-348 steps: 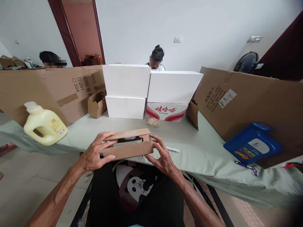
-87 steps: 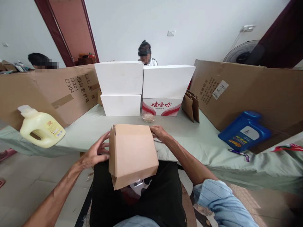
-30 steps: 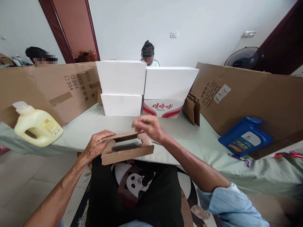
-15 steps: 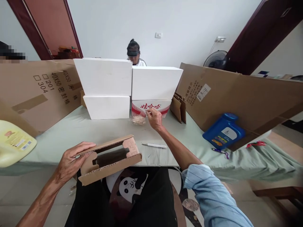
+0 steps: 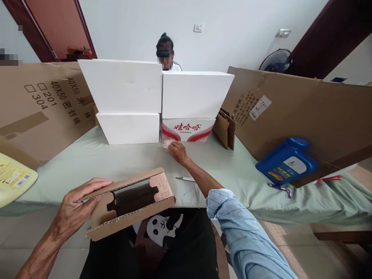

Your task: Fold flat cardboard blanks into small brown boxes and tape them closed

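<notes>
My left hand (image 5: 80, 203) grips the left end of an open brown cardboard box (image 5: 130, 224), thumb inside and fingers along the far wall. The box is tilted over the table's front edge and my lap, and its dark inside shows through the open top. My right hand (image 5: 178, 152) reaches to a small clear plastic bag (image 5: 166, 144) of pale contents too small to make out. Its fingers are bent together on the bag's right side, with the fingertips partly hidden. Below that hand lies a white-handled craft knife (image 5: 186, 178), partly covered by my forearm.
White boxes (image 5: 124, 87) stand stacked ahead, beside a red-printed white box (image 5: 188, 130). Large cardboard sheets (image 5: 290, 112) wall both sides. A blue bottle (image 5: 287, 161) and purple pen (image 5: 280, 189) lie right, a yellow jug (image 5: 16, 178) left. A person (image 5: 165, 54) sits behind the boxes.
My right hand has moved down and left from the front of the printed box to the plastic bag. The cardboard box in my left hand has shifted slightly left and down.
</notes>
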